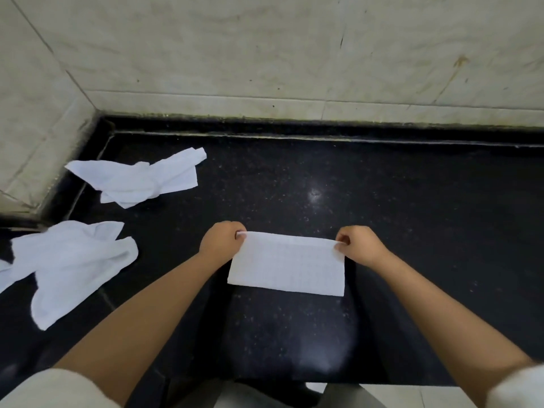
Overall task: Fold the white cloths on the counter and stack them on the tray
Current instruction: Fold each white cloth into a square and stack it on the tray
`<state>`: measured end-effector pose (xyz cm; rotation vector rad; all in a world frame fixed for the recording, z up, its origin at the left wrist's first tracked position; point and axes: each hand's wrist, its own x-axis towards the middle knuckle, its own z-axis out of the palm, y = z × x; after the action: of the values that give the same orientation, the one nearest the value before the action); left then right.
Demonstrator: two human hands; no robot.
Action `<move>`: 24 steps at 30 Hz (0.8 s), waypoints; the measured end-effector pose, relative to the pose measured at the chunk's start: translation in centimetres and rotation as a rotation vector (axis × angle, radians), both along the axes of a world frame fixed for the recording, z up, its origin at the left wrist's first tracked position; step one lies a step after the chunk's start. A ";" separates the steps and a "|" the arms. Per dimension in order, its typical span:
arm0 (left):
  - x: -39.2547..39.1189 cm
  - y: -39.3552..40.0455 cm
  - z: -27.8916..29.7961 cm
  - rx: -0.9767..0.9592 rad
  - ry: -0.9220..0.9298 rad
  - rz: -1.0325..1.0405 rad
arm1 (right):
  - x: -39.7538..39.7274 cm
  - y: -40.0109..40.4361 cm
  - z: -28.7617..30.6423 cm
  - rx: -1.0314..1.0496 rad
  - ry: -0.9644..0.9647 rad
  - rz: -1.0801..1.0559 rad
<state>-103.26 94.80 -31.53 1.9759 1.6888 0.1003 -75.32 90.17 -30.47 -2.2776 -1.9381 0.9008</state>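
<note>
Two hands were closed in pinches on a folded white cloth near the counter's front edge: the left hand held its far left corner, the right hand its far right. Two crumpled cloths were left by the counter's left edge; bare surface was seen right.

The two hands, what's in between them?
The folded white cloth stretches between the left hand and right hand, each pinching a top corner; the head view shows it.
</note>
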 end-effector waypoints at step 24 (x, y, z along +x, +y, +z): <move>0.9 0.3 -3.7 0.112 0.352 -0.212 | -3.0 -0.5 -1.8 0.056 -0.435 0.066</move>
<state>-102.38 95.09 -35.22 2.3522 1.6975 -0.2481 -78.36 89.64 -32.23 -2.5547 -2.1676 0.3644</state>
